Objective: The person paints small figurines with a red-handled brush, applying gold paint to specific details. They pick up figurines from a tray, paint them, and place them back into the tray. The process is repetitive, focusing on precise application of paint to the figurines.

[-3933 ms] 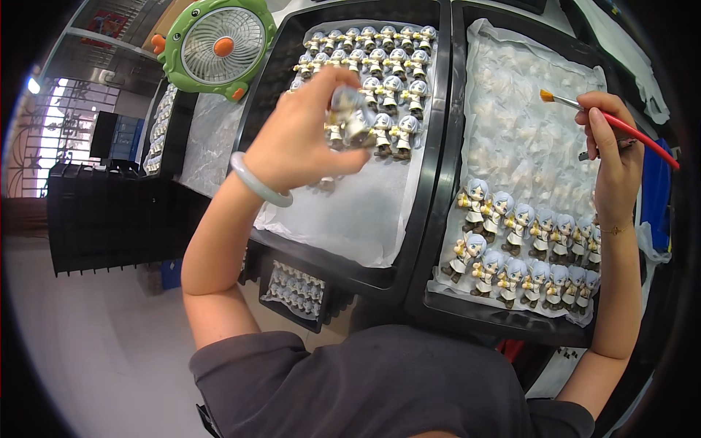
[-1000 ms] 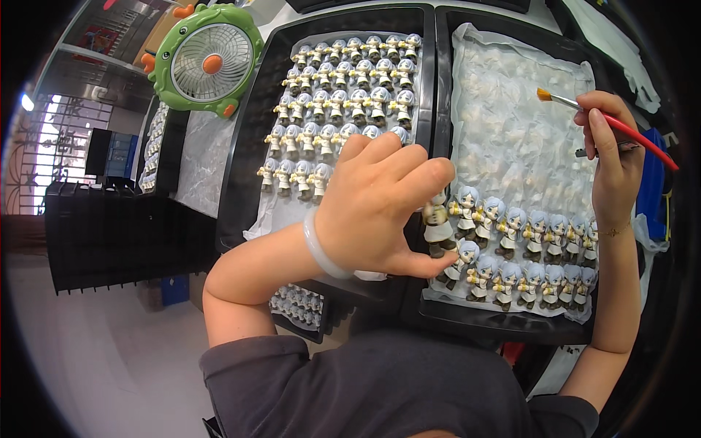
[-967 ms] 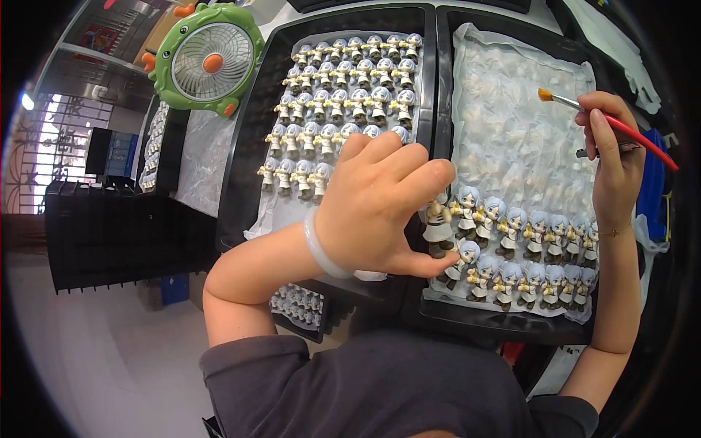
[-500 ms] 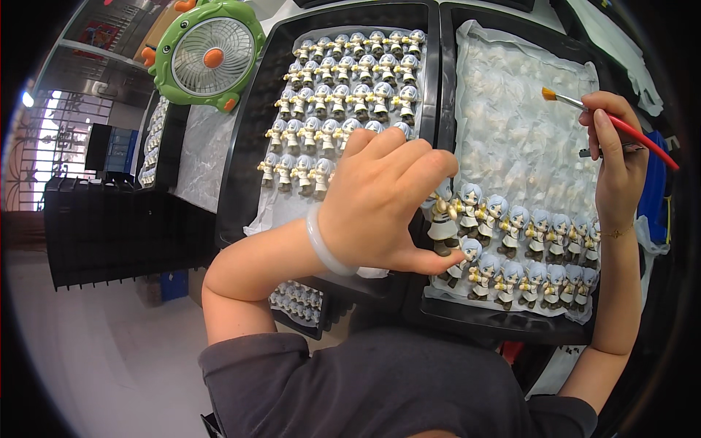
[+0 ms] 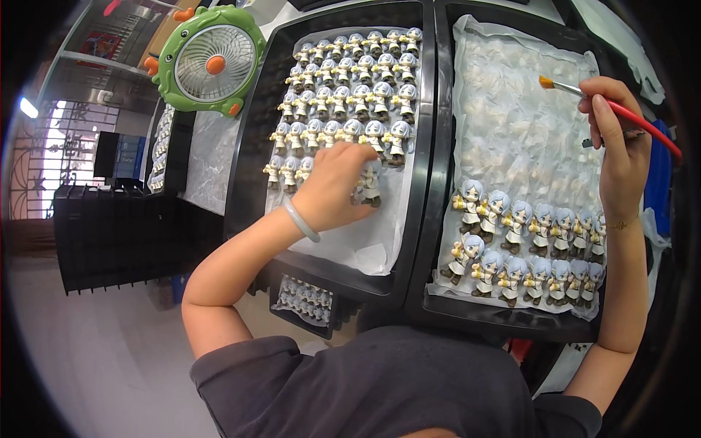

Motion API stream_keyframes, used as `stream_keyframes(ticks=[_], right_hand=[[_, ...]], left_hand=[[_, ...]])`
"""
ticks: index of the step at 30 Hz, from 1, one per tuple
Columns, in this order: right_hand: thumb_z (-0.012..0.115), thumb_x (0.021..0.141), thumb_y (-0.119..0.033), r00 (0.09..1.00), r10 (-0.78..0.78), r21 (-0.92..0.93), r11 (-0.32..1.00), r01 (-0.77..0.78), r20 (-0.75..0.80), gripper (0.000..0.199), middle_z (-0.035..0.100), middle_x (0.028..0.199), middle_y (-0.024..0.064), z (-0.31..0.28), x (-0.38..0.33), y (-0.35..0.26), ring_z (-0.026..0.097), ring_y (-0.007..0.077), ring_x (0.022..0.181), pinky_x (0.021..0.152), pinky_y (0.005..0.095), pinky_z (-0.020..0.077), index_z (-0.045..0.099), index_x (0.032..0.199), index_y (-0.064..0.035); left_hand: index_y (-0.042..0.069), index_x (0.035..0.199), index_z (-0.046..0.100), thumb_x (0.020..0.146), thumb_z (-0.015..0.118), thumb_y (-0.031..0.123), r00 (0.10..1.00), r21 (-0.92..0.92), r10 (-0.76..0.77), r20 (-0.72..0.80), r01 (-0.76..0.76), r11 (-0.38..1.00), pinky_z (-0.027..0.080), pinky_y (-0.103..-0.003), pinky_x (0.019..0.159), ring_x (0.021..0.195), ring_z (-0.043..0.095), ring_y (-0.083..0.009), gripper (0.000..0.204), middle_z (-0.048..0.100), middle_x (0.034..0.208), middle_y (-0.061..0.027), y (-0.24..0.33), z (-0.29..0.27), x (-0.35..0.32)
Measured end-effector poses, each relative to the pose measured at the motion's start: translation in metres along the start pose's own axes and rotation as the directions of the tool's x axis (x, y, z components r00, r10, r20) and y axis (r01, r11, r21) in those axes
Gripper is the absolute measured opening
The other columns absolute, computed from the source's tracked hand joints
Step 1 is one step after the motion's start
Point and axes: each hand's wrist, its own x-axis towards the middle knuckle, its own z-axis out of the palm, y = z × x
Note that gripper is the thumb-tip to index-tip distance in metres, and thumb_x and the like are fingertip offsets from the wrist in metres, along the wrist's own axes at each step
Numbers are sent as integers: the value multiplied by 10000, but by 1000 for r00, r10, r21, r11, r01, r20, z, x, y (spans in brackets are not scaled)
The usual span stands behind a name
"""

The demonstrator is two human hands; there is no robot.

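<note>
My left hand is over the left black tray, thumb and fingers closed around a small chibi figurine with pale blue hair, white clothes and dark boots. It sits at the right end of the nearest row on the paper-lined tray; whether its base touches the paper I cannot tell. Raised over the right tray, my right hand grips a paintbrush with a red handle and orange-brown bristles pointing left. A small dark object pokes out beneath those fingers, its kind unclear.
The right black tray holds two near rows of similar figurines, with thin white sheeting over its far part. A green fan stands at the far left. Beneath lies another tray of figurines.
My left hand has carried the figurine from the right tray's left edge leftward to the nearest row of the left tray. The right hand with the paintbrush has barely moved.
</note>
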Motion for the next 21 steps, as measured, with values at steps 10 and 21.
stream_keyframes(ticks=[10,21], right_hand=[[483,852,-122,994,-80,65,994,85,-79,179,573,741,13,-16,9,-4,391,10,554,497,158,284,605,935,-20],[523,803,-79,990,-13,251,967,48,-139,89,549,731,-8,-7,8,-2,476,38,658,561,192,371,592,832,-32]], left_hand=[[91,1117,425,499,794,173,992,137,-12,124,-5,991,300,-396,894,1066,397,-316,724,416,1127,-122,3,-18,9],[78,825,583,666,654,317,794,401,174,582,-467,788,359,-367,785,813,557,-244,295,599,755,-84,131,1,125]])
